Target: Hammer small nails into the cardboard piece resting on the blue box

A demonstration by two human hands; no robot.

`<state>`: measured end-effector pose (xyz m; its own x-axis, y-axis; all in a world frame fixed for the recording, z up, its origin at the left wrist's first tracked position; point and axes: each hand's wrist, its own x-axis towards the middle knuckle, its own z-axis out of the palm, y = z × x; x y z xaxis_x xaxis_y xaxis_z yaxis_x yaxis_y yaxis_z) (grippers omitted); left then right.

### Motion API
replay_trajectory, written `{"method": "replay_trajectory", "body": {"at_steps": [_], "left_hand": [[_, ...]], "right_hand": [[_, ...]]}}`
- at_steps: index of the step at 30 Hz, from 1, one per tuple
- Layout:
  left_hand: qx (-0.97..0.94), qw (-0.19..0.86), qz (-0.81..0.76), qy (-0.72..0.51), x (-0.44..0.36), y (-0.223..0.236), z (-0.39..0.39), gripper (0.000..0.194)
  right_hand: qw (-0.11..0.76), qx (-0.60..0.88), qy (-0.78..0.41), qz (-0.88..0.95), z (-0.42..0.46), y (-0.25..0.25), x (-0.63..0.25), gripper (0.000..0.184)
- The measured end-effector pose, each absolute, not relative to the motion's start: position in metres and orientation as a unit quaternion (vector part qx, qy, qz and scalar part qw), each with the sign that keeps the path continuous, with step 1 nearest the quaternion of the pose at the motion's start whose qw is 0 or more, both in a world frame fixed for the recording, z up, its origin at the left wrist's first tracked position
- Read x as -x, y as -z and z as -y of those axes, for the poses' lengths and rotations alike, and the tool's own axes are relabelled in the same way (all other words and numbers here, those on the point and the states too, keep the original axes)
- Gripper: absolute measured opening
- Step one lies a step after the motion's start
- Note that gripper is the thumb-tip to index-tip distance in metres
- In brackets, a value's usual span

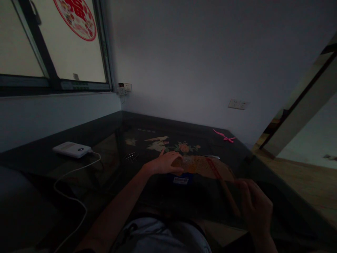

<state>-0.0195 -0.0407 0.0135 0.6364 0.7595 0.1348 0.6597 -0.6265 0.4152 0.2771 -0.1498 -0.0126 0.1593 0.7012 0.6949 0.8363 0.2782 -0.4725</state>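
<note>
A tan woven fan (pixel 204 166) with a red stripe lies low over a dark glass-topped table (pixel 110 147). My left hand (pixel 164 163) rests on the fan's left edge, fingers curled over it and index finger stretched toward the flower pattern under the glass. My right hand (pixel 255 205) is nearer me at the right, fingers closed around the fan's thin wooden handle (pixel 229 196). Below the fan sits a small blue object with a white label (pixel 180 180), partly hidden by it.
A white power bank (pixel 71 149) with a white cable (pixel 71 196) lies on the table's left side. A pink ribbon-like item (pixel 223 136) lies at the far right. Small thin metal pieces (pixel 131 156) lie near the middle. A window is at left, an open doorway at right.
</note>
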Motion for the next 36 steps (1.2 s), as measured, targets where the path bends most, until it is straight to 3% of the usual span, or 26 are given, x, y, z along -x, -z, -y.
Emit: {"method": "replay_trajectory", "body": {"at_steps": [3,10,15,18,23,27,36], "left_hand": [[-0.883,0.166,-0.401,-0.179,0.022,-0.021,0.040,0.044],[-0.787,0.126,-0.487,-0.358,0.090,-0.016,0.020,0.029],[-0.676,0.063,-0.699,-0.222,0.188,0.027,0.004,0.024],[-0.647,0.057,-0.741,-0.168,0.221,0.053,0.003,0.026],[-0.722,-0.003,-0.667,-0.186,0.216,0.083,0.000,0.045],[-0.764,0.000,-0.632,-0.129,0.196,0.093,-0.001,0.056],[-0.830,0.017,-0.554,-0.063,0.195,0.092,-0.006,0.052]], "right_hand": [[0.372,0.695,0.008,0.615,0.146,0.040,-0.303,0.039],[0.251,0.745,-0.047,0.616,0.125,0.070,-0.318,0.046],[0.187,0.772,-0.062,0.605,0.113,0.071,-0.310,0.052],[0.164,0.782,-0.068,0.597,0.109,0.073,-0.309,0.051],[0.141,0.794,-0.076,0.586,0.107,0.073,-0.310,0.053],[0.138,0.797,-0.076,0.582,0.107,0.072,-0.310,0.055],[0.149,0.806,-0.073,0.568,0.110,0.068,-0.304,0.052]]}}
